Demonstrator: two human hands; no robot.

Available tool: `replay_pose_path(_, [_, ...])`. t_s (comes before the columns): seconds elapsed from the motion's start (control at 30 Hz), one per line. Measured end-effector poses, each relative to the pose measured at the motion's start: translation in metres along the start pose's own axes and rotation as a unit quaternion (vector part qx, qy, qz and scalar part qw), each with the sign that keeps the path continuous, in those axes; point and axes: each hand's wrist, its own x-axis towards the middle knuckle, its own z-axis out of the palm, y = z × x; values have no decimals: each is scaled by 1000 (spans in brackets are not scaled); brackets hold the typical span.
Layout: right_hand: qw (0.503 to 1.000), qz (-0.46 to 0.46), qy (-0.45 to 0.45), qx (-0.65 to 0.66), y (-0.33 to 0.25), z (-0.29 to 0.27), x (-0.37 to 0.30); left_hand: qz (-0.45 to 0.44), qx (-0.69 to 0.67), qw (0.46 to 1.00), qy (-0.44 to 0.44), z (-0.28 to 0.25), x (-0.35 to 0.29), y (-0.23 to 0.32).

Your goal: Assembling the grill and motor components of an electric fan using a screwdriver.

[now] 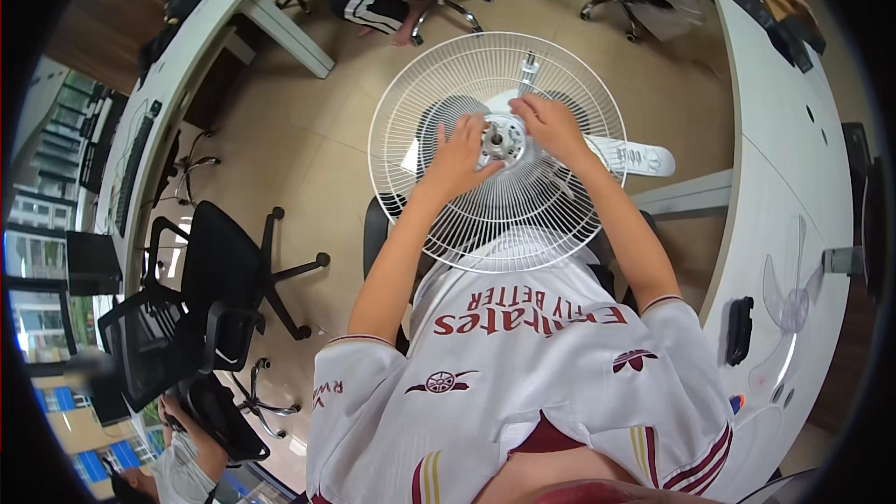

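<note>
A round white wire fan guard [411, 93] lies in front of me, above my lap. At its middle is the fan's motor hub [505, 142], with a metal shaft standing out of it. My left hand [455, 157] rests at the hub's left side, fingers spread and thumb at its lower edge. On the upper right of the hub sits my right hand [553, 129], its fingers apart and slightly bent. Neither hand is wrapped round anything. Beyond the guard's right edge shows the fan's white control panel [644, 159], with part of it behind the wires.
On the white table [793, 149] at right lie a clear fan blade [793, 303] and a black case [740, 329]. Black office chairs [219, 261] stand at left. Another desk [187, 47] runs along the left. People sit at the far side and lower left.
</note>
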Motion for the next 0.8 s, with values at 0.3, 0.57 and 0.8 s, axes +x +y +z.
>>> replay_pose_path(0.3, [992, 19, -121, 21, -16, 8, 7, -33, 41, 998, 18, -4, -15, -6])
replay_pose_path(0.57, [983, -78, -138, 97, -20, 33, 19, -88, 35, 995, 41, -6, -34, -11])
replay_pose_path(0.8, [985, -16, -165, 48, -22, 39, 27, -125, 30, 990, 52, -11, -43, -9])
